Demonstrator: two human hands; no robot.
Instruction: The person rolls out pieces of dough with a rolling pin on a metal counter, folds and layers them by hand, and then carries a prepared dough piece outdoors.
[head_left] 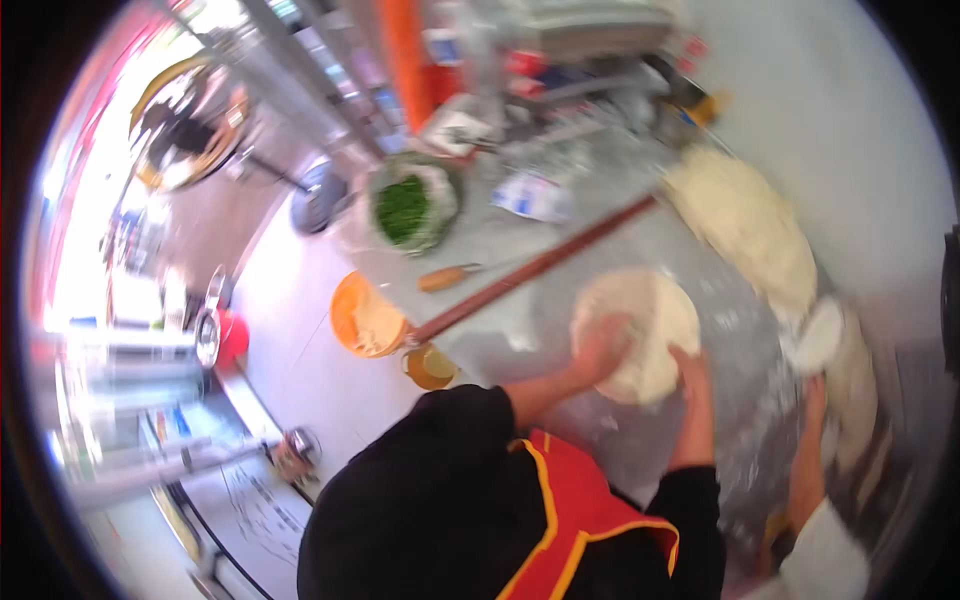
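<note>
A round, flat sheet of pale dough [655, 345] lies on the grey worktop. My left hand [603, 345] rests on its left part, fingers stretched out over the surface and somewhat blurred. At the dough's lower right edge is my right hand [690, 372], open, with thumb and fingers apart and touching the rim. A long reddish-brown rolling pin [540, 268] lies diagonally beyond the dough. Near it is a wooden-handled tool [445, 278]. Farther right, a large mass of dough [745, 225] sits along the wall side.
A lined bowl of chopped greens [403, 208], an orange tub [366, 318] and a small yellowish container [430, 368] stand to the left. A plastic packet [532, 196] lies behind the rolling pin. At right, another person's hand [814, 400] touches a white object [818, 338].
</note>
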